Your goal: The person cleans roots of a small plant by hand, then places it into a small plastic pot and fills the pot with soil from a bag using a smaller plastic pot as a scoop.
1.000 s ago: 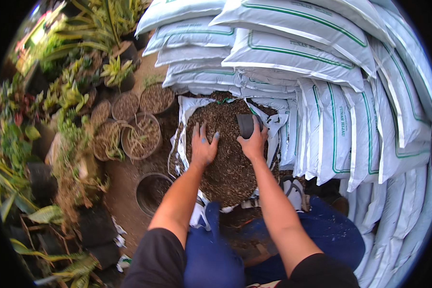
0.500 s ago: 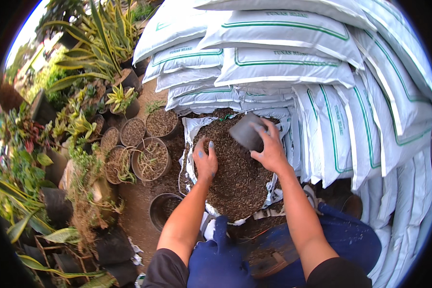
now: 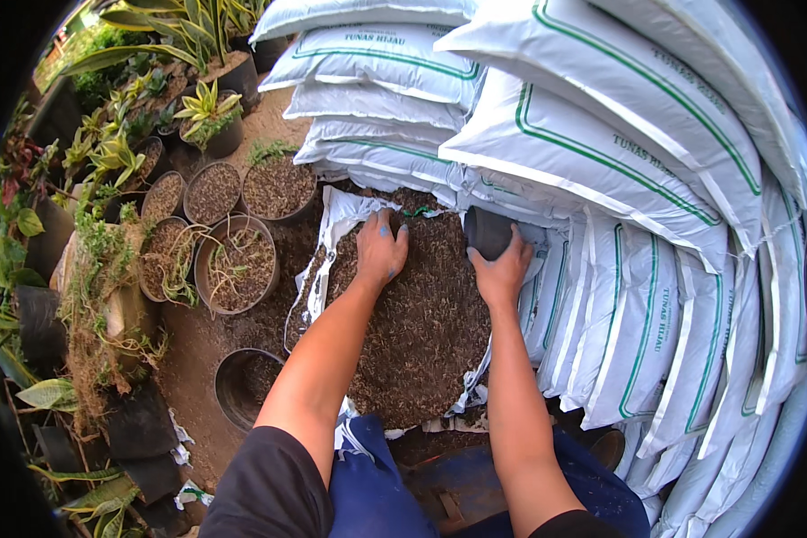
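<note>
In front of me an open white sack (image 3: pixel 334 215) has its sides rolled down around a mound of dark, coarse potting mix (image 3: pixel 412 332). My right hand (image 3: pixel 502 264) grips a small black plastic pot (image 3: pixel 488 231) at the sack's far right edge, thumb on its near side. The pot's inside is hidden from this angle. At the far left part of the mound, my left hand (image 3: pixel 381 249) rests on the mix beside the folded sack rim, its thumb apart from the fingers. Bluish smudges mark its fingers.
White filled sacks (image 3: pixel 601 170) with green lines are stacked behind and along the right. Several filled pots (image 3: pixel 238 260) stand left of the mix, one with drooping stems. An empty black pot (image 3: pixel 242 387) is nearer me. Leafy plants (image 3: pixel 108 161) crowd the far left.
The view has turned, shifting the sacks. The black pot, tilted over the mix before, is now at the sack's right edge. My left hand has reached farther forward onto the mix.
</note>
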Motion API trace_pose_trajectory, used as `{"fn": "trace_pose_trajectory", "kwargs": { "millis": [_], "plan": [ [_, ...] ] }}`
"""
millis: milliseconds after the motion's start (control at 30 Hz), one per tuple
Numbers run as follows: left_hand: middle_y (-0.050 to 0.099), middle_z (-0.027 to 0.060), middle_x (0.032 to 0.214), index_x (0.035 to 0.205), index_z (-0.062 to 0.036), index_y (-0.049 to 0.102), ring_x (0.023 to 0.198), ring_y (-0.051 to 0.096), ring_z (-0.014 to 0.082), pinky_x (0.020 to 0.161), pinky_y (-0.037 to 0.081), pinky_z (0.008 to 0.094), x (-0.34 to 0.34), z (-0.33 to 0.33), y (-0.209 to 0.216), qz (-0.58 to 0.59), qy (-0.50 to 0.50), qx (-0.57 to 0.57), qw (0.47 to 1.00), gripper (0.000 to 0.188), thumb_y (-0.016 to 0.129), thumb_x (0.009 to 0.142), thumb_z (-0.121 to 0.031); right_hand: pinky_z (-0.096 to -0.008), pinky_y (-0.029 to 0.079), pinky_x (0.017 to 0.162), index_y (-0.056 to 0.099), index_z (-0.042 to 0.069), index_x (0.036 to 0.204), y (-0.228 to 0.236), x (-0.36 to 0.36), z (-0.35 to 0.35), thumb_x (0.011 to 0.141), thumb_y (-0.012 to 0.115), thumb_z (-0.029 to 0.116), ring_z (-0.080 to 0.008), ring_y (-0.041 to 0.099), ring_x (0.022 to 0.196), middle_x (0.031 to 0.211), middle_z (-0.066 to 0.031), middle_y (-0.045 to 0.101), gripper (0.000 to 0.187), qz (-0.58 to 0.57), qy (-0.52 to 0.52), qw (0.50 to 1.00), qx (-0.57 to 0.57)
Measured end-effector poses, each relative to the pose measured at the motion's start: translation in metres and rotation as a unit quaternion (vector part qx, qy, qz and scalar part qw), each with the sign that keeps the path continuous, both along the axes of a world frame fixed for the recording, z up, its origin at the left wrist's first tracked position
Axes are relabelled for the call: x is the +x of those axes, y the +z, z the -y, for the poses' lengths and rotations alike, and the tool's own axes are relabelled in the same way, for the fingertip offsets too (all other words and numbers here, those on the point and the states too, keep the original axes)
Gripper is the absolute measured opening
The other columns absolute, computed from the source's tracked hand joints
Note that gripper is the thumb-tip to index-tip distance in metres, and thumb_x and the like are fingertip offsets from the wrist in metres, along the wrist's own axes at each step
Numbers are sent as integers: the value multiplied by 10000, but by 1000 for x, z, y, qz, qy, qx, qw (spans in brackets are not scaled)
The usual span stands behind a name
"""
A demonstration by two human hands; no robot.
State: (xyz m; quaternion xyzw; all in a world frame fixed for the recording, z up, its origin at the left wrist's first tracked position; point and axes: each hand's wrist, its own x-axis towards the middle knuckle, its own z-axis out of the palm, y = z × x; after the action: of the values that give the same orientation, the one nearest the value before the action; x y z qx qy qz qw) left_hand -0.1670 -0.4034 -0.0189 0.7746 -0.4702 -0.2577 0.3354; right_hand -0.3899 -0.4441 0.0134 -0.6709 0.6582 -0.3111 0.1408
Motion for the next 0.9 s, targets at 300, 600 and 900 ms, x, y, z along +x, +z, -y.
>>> {"fn": "trace_pose_trajectory", "kwargs": {
  "millis": [300, 600, 900],
  "plan": [
    [421, 257, 1600, 1510, 18, 473, 1508, 363, 409, 1232, 297, 458, 6, -20, -25, -63, -61, 10, 996, 587, 421, 1083, -381, -583, 343, 1183, 316, 137, 1615, 2, 81, -1, 659, 929, 246, -540, 427, 1350, 1467, -355, 410, 1141, -61, 170, 977, 110],
    [558, 282, 1467, 1423, 43, 545, 1387, 508, 433, 1143, 395, 461, 12, -124, 46, -124, -151, 15, 981, 538, 463, 1089, -372, -535, 401, 1131, 512, 121, 1493, 61, 38, -54, 625, 889, 211, -400, 445, 1352, 1479, -156, 469, 950, -137, 357, 924, -1],
    [176, 262, 1707, 1567, -51, 383, 1592, 142, 422, 1285, 160, 518, 10, -222, 25, -25, -96, -50, 994, 569, 514, 1068, -293, -549, 324, 1134, 520, 213, 1497, 128, 38, -128, 604, 914, 250, -357, 418, 1385, 1524, -103, 470, 976, -111, 271, 947, -135]
  ]
}}
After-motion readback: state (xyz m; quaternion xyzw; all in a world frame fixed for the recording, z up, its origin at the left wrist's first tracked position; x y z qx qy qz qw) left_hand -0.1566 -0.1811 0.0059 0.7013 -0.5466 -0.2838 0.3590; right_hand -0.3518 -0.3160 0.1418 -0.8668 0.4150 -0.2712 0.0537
